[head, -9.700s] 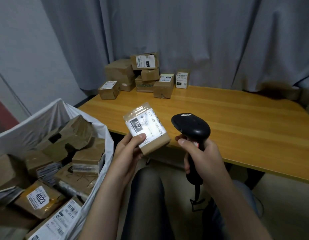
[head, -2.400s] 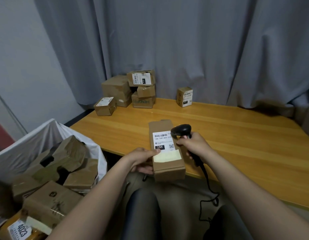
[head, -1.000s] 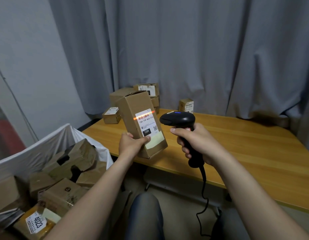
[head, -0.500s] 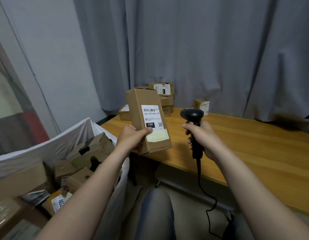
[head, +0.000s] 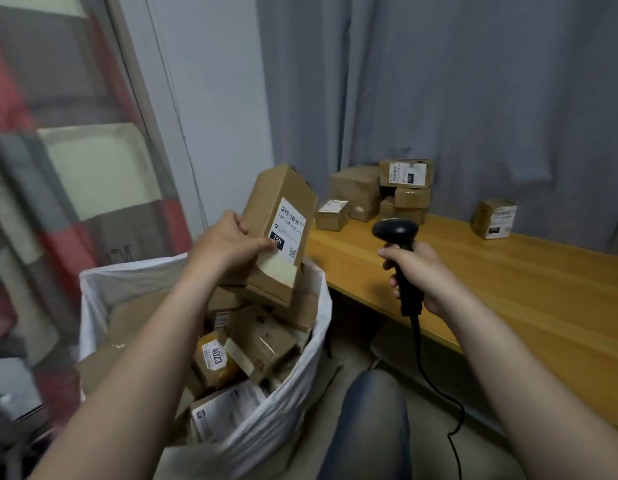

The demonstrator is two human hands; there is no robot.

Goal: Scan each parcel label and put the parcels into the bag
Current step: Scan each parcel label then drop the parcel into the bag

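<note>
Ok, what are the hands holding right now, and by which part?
The left hand grips the cardboard parcel by its left side; the right hand grips the barcode scanner by its handle.

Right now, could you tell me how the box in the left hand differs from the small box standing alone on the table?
The held box is gripped by the left hand and tilted above the white bag; the lone box stands upright on the table. The held box is long and narrow; the lone box is squat, nearly cubic. Both are brown cardboard with a white label.
</note>
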